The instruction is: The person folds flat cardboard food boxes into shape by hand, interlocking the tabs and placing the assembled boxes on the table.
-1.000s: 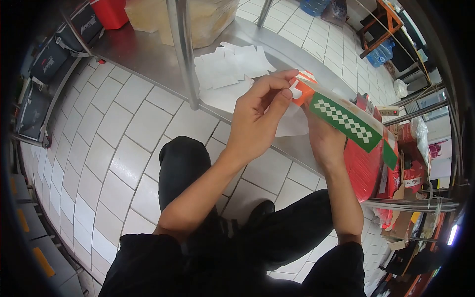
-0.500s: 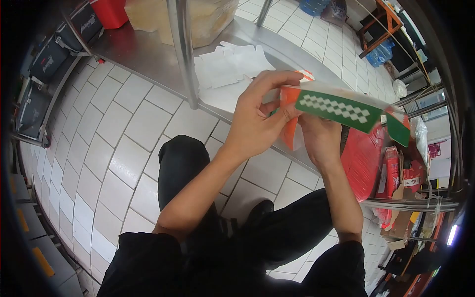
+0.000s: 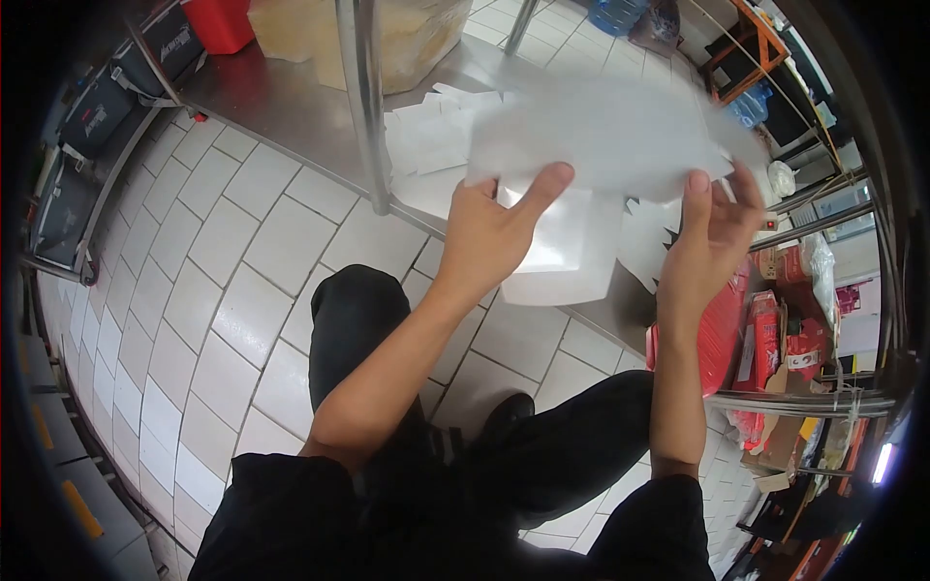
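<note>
A cardboard food box (image 3: 557, 237), partly unfolded, is held up in front of me with its plain white inside facing me. Its upper panel is blurred by motion. My left hand (image 3: 492, 232) grips the left edge, thumb on the white face and fingers mostly hidden behind. At the right end, my right hand (image 3: 712, 237) has its thumb raised and its fingers curled around the edge of a flap. Beneath the box, flat white cardboard pieces (image 3: 426, 136) lie on a steel shelf (image 3: 281, 116).
A yellowish wrapped block (image 3: 407, 48) and a red container (image 3: 218, 24) stand on the shelf's far side. A metal post (image 3: 360, 107) rises at its near edge. Red plastic-wrapped packs (image 3: 712, 320) are close to my right forearm. Dark crates (image 3: 102, 111) line the left.
The box has turned from its green and orange printed side to its white inside and opened out wider. My right hand has moved right and up, away from my left hand.
</note>
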{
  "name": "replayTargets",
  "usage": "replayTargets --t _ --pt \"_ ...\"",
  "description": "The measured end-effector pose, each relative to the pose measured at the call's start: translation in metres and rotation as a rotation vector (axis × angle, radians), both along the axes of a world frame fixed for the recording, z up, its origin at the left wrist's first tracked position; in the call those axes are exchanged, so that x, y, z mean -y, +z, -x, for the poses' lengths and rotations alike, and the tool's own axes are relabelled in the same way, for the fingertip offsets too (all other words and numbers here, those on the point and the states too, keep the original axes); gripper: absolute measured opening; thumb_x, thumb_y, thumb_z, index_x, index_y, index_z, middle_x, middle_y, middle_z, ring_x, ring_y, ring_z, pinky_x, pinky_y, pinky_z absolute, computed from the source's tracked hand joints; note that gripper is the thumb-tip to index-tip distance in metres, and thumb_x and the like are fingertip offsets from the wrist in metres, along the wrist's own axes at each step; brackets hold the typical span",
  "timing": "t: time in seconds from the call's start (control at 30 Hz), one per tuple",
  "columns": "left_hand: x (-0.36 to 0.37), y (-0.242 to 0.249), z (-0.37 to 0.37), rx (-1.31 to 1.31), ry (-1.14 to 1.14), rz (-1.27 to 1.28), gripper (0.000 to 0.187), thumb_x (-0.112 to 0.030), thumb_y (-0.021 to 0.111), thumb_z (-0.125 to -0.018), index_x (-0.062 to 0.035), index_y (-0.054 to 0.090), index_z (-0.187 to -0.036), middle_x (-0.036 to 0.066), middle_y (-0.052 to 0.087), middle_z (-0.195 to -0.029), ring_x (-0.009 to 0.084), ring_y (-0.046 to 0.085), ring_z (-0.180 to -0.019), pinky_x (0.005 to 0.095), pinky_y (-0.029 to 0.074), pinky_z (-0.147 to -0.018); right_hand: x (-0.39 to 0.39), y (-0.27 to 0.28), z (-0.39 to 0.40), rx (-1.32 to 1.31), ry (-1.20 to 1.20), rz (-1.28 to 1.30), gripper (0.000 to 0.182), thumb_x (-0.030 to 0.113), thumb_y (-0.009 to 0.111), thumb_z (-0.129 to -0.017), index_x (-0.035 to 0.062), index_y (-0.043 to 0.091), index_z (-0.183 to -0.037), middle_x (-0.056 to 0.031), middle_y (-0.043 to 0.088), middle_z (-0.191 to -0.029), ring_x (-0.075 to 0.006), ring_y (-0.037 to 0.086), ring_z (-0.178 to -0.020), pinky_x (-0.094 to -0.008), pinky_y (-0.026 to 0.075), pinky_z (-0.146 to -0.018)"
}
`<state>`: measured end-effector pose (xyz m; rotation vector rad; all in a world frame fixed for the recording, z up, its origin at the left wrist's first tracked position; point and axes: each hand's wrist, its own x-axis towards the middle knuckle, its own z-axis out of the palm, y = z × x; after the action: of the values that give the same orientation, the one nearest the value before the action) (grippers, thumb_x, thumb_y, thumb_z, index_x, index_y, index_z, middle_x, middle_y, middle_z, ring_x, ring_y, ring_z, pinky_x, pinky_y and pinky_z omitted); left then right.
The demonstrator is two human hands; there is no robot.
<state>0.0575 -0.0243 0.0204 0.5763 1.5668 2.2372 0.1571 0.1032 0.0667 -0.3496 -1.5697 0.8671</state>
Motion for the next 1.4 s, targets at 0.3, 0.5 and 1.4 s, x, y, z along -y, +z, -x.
replayTargets --t 0.3,0.5,1.4 --pt "0.007 0.002 0.001 -0.189 -0.146 -0.004 0.025 -0.018 0.069 -0.088 0.0058 0.068 -0.097 0.011 0.070 -0.083 0.0113 0.062 -0.075 0.0273 0.050 -0.069 -0.012 0.004 -0.011 0.111 0.583 0.895 0.035 0.029 0.055 -0.099 -0.0023 0.056 -0.116 -0.0109 0.062 -0.113 -0.0184 0.063 -0.100 -0.0299 0.050 -0.089" --pt "0.004 0.000 0.009 -0.086 -0.144 0.008 0.033 -0.020 0.072 -0.086 0.0053 0.064 -0.107 0.012 0.070 -0.092 0.0165 0.065 -0.081 0.0298 0.052 -0.072 -0.010 0.002 -0.010 0.051 0.650 0.929 0.045 0.038 0.049 -0.101 -0.0015 0.052 -0.122 -0.0115 0.062 -0.115 -0.0193 0.062 -0.107 -0.0298 0.051 -0.093" --pt "0.002 -0.007 0.007 -0.241 -0.014 -0.181 0.018 -0.009 0.070 -0.088 0.0019 0.062 -0.101 0.007 0.066 -0.096 0.0124 0.064 -0.086 0.0276 0.055 -0.076 0.026 -0.031 -0.003 0.241 0.498 0.143 0.014 0.015 0.070 -0.090 0.0036 0.063 -0.086 -0.0044 0.054 -0.110 -0.0121 0.054 -0.099 -0.0295 0.045 -0.086"
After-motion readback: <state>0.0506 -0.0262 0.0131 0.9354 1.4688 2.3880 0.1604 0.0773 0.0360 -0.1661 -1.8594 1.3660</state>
